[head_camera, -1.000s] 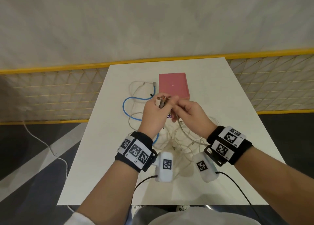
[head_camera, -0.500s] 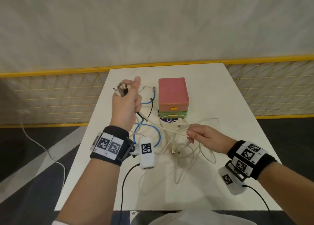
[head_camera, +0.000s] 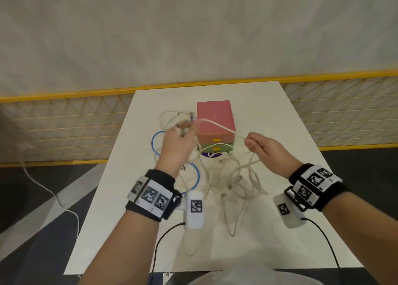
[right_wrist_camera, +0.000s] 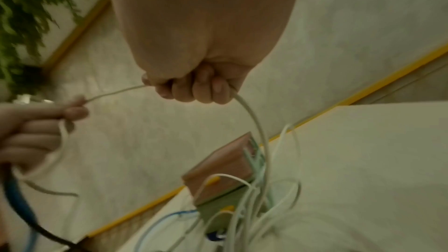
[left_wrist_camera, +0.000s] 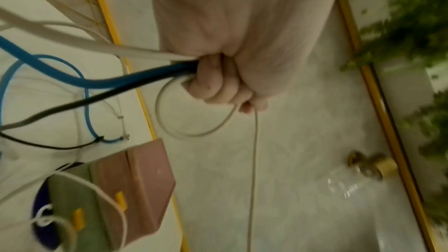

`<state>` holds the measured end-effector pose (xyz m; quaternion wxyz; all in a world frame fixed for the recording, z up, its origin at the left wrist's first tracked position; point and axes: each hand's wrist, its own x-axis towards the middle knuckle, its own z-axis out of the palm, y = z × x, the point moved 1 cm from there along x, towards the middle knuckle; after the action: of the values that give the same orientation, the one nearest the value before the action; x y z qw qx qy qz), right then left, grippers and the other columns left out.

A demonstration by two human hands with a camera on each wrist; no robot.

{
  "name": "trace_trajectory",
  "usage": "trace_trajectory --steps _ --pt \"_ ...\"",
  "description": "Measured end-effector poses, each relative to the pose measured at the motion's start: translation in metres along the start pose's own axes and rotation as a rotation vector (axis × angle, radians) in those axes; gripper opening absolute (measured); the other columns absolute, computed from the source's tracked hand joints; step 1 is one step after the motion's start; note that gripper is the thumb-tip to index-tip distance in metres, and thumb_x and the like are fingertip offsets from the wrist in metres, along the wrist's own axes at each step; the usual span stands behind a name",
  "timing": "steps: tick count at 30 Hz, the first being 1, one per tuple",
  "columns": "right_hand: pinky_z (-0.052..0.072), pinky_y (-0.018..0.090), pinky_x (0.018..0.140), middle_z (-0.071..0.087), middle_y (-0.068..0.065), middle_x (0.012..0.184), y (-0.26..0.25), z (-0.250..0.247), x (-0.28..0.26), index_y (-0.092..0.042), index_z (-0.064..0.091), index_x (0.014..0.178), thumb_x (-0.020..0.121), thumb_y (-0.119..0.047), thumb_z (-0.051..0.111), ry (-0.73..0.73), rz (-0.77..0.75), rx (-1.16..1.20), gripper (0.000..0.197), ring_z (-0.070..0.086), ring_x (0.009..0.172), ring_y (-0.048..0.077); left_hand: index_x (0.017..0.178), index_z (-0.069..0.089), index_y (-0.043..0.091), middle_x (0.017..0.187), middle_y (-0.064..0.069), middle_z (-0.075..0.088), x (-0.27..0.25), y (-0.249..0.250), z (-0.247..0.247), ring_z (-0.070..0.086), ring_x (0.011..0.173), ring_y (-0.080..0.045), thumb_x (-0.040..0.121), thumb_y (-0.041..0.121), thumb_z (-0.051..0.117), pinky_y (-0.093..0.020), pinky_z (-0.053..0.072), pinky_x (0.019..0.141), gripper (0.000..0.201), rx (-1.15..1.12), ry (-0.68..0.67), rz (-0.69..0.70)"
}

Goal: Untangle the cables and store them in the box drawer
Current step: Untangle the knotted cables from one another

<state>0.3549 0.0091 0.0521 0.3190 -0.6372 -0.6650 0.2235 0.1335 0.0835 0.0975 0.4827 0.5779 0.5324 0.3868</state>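
Note:
A tangle of white cables [head_camera: 233, 177] lies on the white table [head_camera: 280, 123] in front of the box of drawers [head_camera: 214, 121], pink on top, green below. My left hand [head_camera: 178, 142] is raised left of the box and grips a bundle of cable ends, with blue [left_wrist_camera: 101, 81], black and white strands running from the fist [left_wrist_camera: 218, 85]. My right hand [head_camera: 261, 150] pinches a white cable [head_camera: 221, 127] that stretches taut across the box top to the left hand; in the right wrist view [right_wrist_camera: 194, 87] it hangs down from the fist into the tangle. Both drawers look closed.
A blue cable [head_camera: 154, 142] loops on the table at the left. A dark blue round object [head_camera: 212, 155] sits at the box's foot. A yellow mesh fence [head_camera: 64, 129] borders the table's far side. A white cord [head_camera: 49, 190] trails on the floor at the left.
My left hand moved right toward the box with its bundle. My right hand rose and moved right, pulling one white cable taut between the hands and lifting it out of the tangle.

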Motion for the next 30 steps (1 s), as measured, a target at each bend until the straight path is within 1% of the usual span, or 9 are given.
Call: trace_trajectory --steps 4,9,12,15,17,19,22,27,30 --pt "0.044 0.037 0.066 0.047 0.001 0.065 0.023 -0.004 -0.005 -0.034 0.038 0.072 0.098 -0.042 0.034 -0.007 0.063 -0.101 0.027 0.045 0.061 0.018 0.083 0.065 0.018 0.06 0.01 0.049 0.023 -0.006 -0.028 0.043 0.051 -0.009 0.094 0.033 0.06 -0.028 0.035 0.057 0.019 0.05 0.245 0.097" --pt "0.038 0.028 0.061 0.049 -0.006 0.06 0.006 0.002 0.003 -0.033 0.042 0.078 0.098 -0.042 0.034 -0.008 0.031 -0.194 0.023 0.047 0.056 0.007 0.147 0.027 0.048 0.084 0.01 0.064 0.003 -0.016 0.006 0.06 0.068 -0.013 0.096 0.034 0.056 -0.026 0.048 0.068 0.06 0.393 -0.037 0.261" --pt "0.032 0.016 0.06 0.054 -0.037 0.066 -0.014 0.003 0.006 -0.044 0.041 0.09 0.1 -0.033 0.038 -0.018 -0.037 -0.194 0.015 0.052 0.062 -0.011 0.14 0.034 0.055 0.125 0.004 0.063 -0.008 -0.025 0.035 0.063 0.103 -0.014 0.092 0.046 0.058 -0.036 0.052 0.095 0.054 0.309 -0.331 0.29" --pt "0.037 0.007 0.063 0.043 -0.059 0.074 -0.032 0.004 0.007 -0.051 0.056 0.101 0.099 -0.024 0.043 -0.041 -0.096 -0.178 0.03 0.049 0.067 -0.025 0.1 0.056 0.028 0.092 0.012 0.066 -0.012 -0.026 0.05 0.063 0.094 -0.01 0.091 0.049 0.058 -0.043 0.049 0.097 0.022 0.286 -0.407 0.333" --pt "0.039 0.008 0.067 0.059 -0.04 0.079 -0.029 0.006 0.008 -0.048 0.056 0.109 0.099 -0.028 0.042 -0.038 -0.118 -0.124 0.027 0.055 0.066 -0.011 0.085 0.053 0.023 0.076 0.013 0.056 -0.007 -0.02 0.046 0.057 0.078 -0.013 0.091 0.048 0.057 -0.039 0.049 0.083 0.026 0.286 -0.354 0.362" --pt "0.046 0.027 0.069 0.06 -0.011 0.074 -0.016 0.005 0.007 -0.059 0.047 0.088 0.1 -0.032 0.037 -0.029 -0.086 -0.074 0.031 0.055 0.065 0.01 0.081 0.055 0.023 0.072 0.014 0.052 0.005 -0.014 0.032 0.051 0.064 -0.008 0.092 0.045 0.058 -0.028 0.045 0.061 0.025 0.21 -0.191 0.33" --pt "0.05 0.046 0.075 0.056 0.006 0.073 0.001 0.002 0.002 -0.045 0.043 0.078 0.101 -0.034 0.033 -0.044 -0.04 -0.074 0.027 0.054 0.07 0.029 0.072 0.051 0.027 0.061 0.015 0.047 0.025 -0.01 0.004 0.041 0.053 -0.004 0.093 0.041 0.06 -0.021 0.036 0.055 0.026 0.122 0.079 0.303" --pt "0.041 0.018 0.064 0.055 -0.018 0.07 -0.012 0.009 0.01 -0.06 0.049 0.093 0.1 -0.031 0.036 -0.043 -0.075 -0.061 0.032 0.05 0.06 0.003 0.113 0.059 0.036 0.101 0.01 0.065 0.011 -0.015 0.016 0.06 0.082 -0.008 0.094 0.04 0.057 -0.016 0.048 0.071 0.02 0.212 -0.087 0.347" --pt "0.044 0.017 0.072 0.063 -0.022 0.088 -0.024 0.014 0.015 -0.036 0.055 0.122 0.099 -0.031 0.039 -0.051 -0.09 -0.043 0.028 0.057 0.074 -0.005 0.095 0.059 0.03 0.084 -0.003 0.069 -0.007 -0.018 0.037 0.062 0.07 -0.017 0.091 0.052 0.056 -0.038 0.054 0.071 0.023 0.344 -0.309 0.384"
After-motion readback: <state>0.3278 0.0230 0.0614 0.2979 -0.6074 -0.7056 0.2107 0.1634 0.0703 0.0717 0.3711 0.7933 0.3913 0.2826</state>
